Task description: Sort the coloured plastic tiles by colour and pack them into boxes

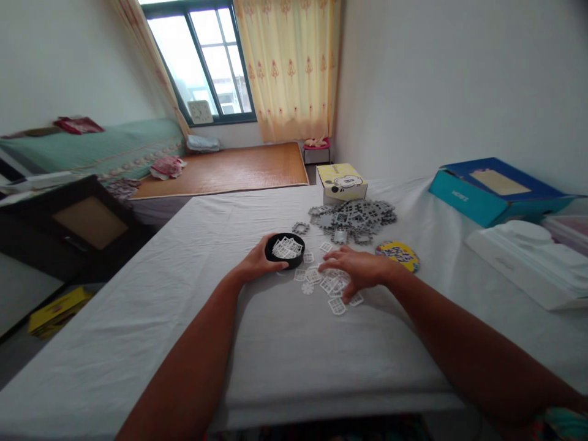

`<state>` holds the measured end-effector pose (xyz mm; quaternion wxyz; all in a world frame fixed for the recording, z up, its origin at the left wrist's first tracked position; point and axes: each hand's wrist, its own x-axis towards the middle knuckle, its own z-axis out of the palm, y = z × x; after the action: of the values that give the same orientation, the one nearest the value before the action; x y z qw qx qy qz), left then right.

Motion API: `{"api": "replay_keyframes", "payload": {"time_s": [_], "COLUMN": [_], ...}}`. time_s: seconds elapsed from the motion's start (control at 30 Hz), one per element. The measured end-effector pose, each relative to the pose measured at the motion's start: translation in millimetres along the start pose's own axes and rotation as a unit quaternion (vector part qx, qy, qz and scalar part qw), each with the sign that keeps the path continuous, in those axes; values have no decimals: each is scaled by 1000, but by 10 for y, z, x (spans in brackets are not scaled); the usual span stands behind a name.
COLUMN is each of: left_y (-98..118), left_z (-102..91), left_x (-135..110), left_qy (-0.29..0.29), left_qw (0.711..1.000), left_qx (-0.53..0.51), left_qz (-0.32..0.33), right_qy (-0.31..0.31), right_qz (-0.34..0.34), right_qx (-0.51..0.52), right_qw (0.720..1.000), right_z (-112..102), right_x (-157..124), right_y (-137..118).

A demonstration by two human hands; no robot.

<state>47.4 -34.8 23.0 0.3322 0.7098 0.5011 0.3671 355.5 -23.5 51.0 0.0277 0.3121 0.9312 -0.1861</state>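
Note:
My left hand [258, 260] grips the side of a round black bowl [294, 262], thumb at the near rim and fingers round the far side. Inside the bowl lie several white lattice-like plastic pieces [287, 247]. Over a scatter of similar white pieces [337, 305] on the cloth hovers my right hand [361, 267], its fingers spread and bent downward. Whether its fingertips touch any piece I cannot tell; part of the scatter is hidden beneath it. A heap of grey plastic pieces [353, 217] lies beyond, with one grey piece [301, 228] apart near the bowl.
A yellow-and-white box [342, 184] stands behind the grey heap. Right of my right hand lies a round yellow-and-purple lid [398, 256]. A blue box [496, 190] and a white box [528, 263] sit along the right. White cloth [184, 294] covers the table.

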Motion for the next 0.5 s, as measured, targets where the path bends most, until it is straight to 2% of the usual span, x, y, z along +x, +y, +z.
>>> {"api": "replay_keyframes", "payload": {"time_s": [0.17,0.3,0.5], "left_y": [55,62,32], "left_z": [26,43,46], "left_x": [-5,-8,-10], "left_qy": [0,-11,-15], "left_qw": [1000,1000,999], "left_qx": [6,-1,21], "left_qz": [0,16,40], "right_qy": [48,92,109], "right_qz": [-47,-35,-20], "right_qx": [18,33,75], "right_qw": [998,995,991], "right_z": [-2,73,123], "right_x": [87,156,208], "right_y": [-23,-32,28]}}
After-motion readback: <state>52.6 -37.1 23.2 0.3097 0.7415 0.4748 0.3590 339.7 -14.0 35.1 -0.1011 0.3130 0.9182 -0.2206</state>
